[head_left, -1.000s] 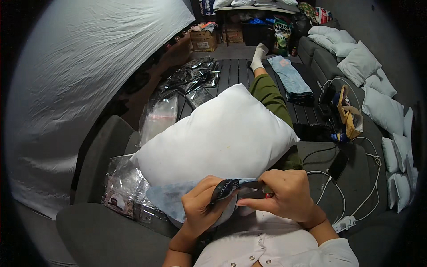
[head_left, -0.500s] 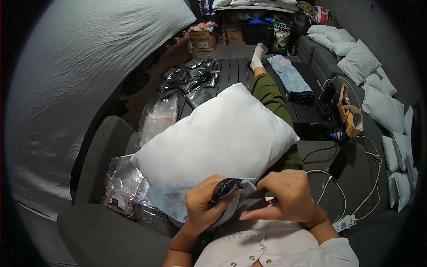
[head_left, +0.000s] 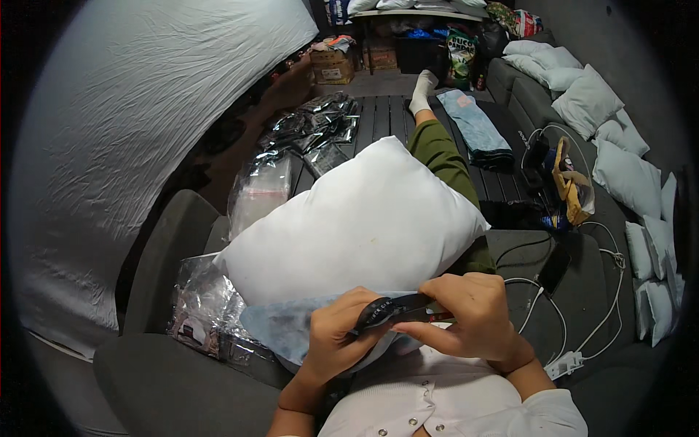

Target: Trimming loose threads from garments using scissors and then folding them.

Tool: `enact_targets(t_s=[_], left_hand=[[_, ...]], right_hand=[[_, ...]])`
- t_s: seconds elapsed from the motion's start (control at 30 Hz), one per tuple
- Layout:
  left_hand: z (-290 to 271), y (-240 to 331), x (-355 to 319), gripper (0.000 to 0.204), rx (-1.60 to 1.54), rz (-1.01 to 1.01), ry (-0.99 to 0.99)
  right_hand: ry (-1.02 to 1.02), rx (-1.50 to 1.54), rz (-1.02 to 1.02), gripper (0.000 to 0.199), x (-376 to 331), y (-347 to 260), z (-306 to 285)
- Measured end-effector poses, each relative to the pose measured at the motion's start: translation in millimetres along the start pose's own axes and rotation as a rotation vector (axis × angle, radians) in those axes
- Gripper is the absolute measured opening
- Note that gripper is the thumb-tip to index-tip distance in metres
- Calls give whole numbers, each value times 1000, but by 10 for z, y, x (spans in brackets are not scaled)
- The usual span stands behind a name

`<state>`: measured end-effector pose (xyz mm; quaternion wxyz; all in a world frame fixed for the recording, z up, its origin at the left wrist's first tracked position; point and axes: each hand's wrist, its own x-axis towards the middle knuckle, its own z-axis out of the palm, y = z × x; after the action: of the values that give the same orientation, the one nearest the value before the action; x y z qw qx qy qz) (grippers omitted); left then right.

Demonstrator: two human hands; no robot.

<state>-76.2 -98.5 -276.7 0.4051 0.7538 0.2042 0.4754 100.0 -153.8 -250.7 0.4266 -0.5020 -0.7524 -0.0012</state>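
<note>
My left hand (head_left: 341, 328) is closed round a black strip (head_left: 377, 313) with pale printing, its bunched end standing out past the thumb. From there a flat dark length reaches across to my right hand (head_left: 466, 313), which pinches it between thumb and fingers. A small red detail shows under the right fingers; what it belongs to is unclear. Beneath my hands, light blue cloth (head_left: 280, 328) lies across my lap, partly hidden by the left wrist. Just beyond it a plump white pillow (head_left: 357, 218) rests on my legs, touching the cloth.
Clear plastic bags (head_left: 207, 298) lie at my left, with more clear bags (head_left: 261, 191) and black packets (head_left: 313, 124) farther off. Folded blue cloths (head_left: 477, 135) sit on the slatted table. At right are a phone (head_left: 555, 268), a power strip (head_left: 566, 365), cables and white pillows (head_left: 628, 177).
My right hand has closed in and taken hold of the dark strip, which now spans both hands. My left hand has shifted slightly right. The pillow and cloth have stayed put.
</note>
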Motion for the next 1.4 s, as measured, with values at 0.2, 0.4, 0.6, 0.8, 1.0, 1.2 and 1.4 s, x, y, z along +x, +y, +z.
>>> enact_targets(t_s=[0.2,0.4,0.6,0.8,1.0,1.2,1.4], left_hand=[[-2,-29,21,10,18,37,-41],[-75,-42,5,16,-14,-23,-137],[-58,-66,-3,20,-49,-41,-220],[-62,-59,-14,18,-121,-115,-234],[-32,-40,9,10,-248,-189,-180],[-33,-22,-1,28,-366,-308,-146],[-30,1,-12,28,-378,-315,-32]], right_hand=[[-55,-6,19,35,-1,-1,-36],[-46,-8,-5,35,-8,26,-10],[-59,7,-66,33,-9,50,-22],[-80,24,-67,33,-13,62,-24],[-57,97,-6,33,-6,71,-32],[-75,198,133,38,-38,58,-111],[17,242,176,46,-66,3,-170]])
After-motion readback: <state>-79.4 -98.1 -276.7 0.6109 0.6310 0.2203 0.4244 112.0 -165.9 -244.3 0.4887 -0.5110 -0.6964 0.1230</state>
